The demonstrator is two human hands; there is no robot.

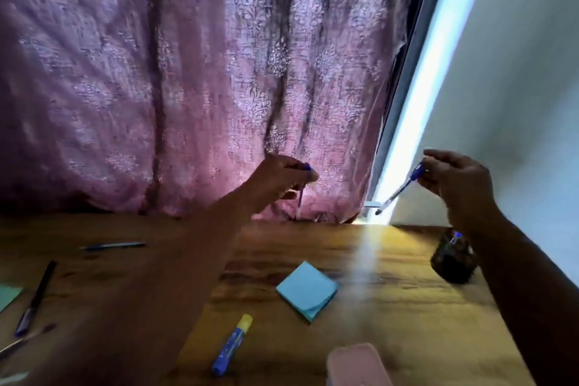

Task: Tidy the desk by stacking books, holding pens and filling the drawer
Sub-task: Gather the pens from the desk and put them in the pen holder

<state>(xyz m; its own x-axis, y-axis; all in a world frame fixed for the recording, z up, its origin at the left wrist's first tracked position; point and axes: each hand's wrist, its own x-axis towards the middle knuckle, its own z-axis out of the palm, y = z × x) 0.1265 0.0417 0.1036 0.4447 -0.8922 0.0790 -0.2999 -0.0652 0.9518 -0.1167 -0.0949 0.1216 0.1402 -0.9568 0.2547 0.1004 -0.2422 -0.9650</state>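
My left hand (282,180) is raised above the back of the wooden desk (391,316), pinching a clear pen with a blue cap (300,194) that hangs point down. My right hand (457,178) is lifted at the right, gripping a second blue pen (399,191) that slants down to the left. Below my right forearm stands a dark round pen holder (451,263) with a blue-topped pen in it. Loose pens lie at the left: a dark one (114,245) and a black and blue one (36,298).
A blue sticky-note pad (307,290) lies mid-desk, a blue and yellow glue stick (232,345) nearer me, and a pink case (357,365) at the front edge. A green pad (7,296) peeks in at the left. A purple curtain (188,88) hangs behind the desk.
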